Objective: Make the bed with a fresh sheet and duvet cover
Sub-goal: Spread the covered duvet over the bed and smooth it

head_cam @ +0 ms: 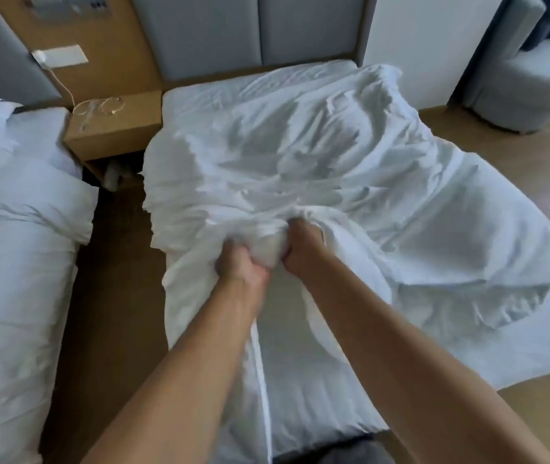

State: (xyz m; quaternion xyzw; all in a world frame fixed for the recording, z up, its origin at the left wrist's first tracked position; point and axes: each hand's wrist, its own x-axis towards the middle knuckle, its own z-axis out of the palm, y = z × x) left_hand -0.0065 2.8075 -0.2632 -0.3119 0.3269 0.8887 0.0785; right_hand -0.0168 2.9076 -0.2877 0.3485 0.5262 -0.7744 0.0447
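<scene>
A rumpled white duvet cover (317, 169) lies bunched over the bed (350, 346), which wears a white sheet. Both my arms reach out over the foot of the bed. My left hand (240, 262) grips a gathered wad of the white fabric at the bed's middle. My right hand (300, 244) grips the same bunch just to the right, the two hands nearly touching. The fabric's far end reaches the grey padded headboard (256, 31). Whether a duvet sits inside the cover is not visible.
A second bed with white bedding (15, 229) stands on the left across a narrow wooden-floor aisle (112, 296). A wooden nightstand (114, 125) with a cable sits between the beds. A grey armchair (528, 78) stands at the far right.
</scene>
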